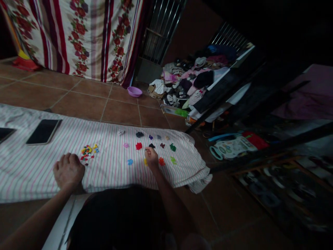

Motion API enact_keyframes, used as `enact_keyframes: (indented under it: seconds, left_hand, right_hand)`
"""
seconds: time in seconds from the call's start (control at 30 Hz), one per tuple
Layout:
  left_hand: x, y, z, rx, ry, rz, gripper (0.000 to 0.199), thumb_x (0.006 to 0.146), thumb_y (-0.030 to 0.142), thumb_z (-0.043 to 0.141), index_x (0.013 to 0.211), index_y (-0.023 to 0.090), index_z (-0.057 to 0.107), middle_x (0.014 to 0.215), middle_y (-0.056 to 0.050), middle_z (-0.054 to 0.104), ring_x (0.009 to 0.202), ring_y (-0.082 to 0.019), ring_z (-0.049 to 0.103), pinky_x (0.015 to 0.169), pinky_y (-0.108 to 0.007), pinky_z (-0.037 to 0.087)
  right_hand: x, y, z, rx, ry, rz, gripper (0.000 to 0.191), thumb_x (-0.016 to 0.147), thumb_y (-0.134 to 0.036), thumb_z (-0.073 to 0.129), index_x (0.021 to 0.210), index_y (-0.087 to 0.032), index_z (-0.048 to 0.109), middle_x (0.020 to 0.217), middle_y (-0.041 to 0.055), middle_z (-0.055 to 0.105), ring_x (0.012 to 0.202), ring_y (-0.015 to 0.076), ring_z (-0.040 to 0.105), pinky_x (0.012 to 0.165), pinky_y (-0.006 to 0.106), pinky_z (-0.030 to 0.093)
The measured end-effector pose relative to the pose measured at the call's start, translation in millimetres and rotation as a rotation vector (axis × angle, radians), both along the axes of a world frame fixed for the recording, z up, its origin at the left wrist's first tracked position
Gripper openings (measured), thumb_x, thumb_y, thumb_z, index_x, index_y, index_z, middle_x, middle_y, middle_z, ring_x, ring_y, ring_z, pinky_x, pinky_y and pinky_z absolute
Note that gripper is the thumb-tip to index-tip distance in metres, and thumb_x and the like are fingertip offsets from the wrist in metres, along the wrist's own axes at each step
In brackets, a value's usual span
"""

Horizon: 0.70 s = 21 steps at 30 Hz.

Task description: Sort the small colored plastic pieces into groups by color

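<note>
My left hand rests on the striped cloth, its fingers slightly apart and with nothing visible in it. Just to its right lies a mixed heap of small coloured pieces, mostly yellow, red, green and white. My right hand is closed in a pinch beside a small black pile; whatever is between the fingertips is too small to make out. Around it sit single-colour piles, among them red, orange, light blue, dark green and lime green. The hand partly covers a yellow pile.
A dark-screened tablet or phone lies on the cloth at left, with another dark device at the edge. Beyond are a purple basin on the tiled floor, a floral curtain and heaped clothes. A rack stands at right.
</note>
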<state>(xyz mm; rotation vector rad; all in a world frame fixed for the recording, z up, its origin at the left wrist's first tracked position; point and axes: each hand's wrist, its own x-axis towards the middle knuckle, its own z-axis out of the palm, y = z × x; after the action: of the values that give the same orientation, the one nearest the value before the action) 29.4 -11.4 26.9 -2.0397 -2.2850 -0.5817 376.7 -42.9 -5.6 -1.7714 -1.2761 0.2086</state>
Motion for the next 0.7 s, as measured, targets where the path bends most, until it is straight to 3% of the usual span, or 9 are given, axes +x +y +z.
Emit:
enact_keyframes:
  seconds: [0.4, 0.7]
  left_hand:
    - [3, 3, 2.4, -0.068, 0.058, 0.049, 0.032, 0.088, 0.025, 0.029, 0.102, 0.015, 0.055, 0.125, -0.013, 0.055, 0.120, -0.025, 0.046, 0.099, -0.039, 0.032]
    - [4, 2, 0.8, -0.041, 0.122, 0.058, 0.030, 0.089, 0.028, 0.026, 0.098, 0.017, 0.053, 0.117, -0.010, 0.058, 0.112, -0.025, 0.050, 0.094, -0.037, 0.034]
  right_hand:
    - [99, -18, -3.5, 0.023, 0.105, -0.232, 0.033, 0.070, -0.034, 0.052, 0.092, -0.015, 0.067, 0.083, 0.0068, 0.069, 0.076, 0.0196, 0.064, 0.074, 0.031, 0.051]
    - [180, -25, -2.7, -0.051, -0.013, -0.450, 0.033, 0.069, -0.031, 0.047, 0.089, -0.016, 0.068, 0.080, 0.0073, 0.070, 0.077, 0.0207, 0.064, 0.076, 0.032, 0.050]
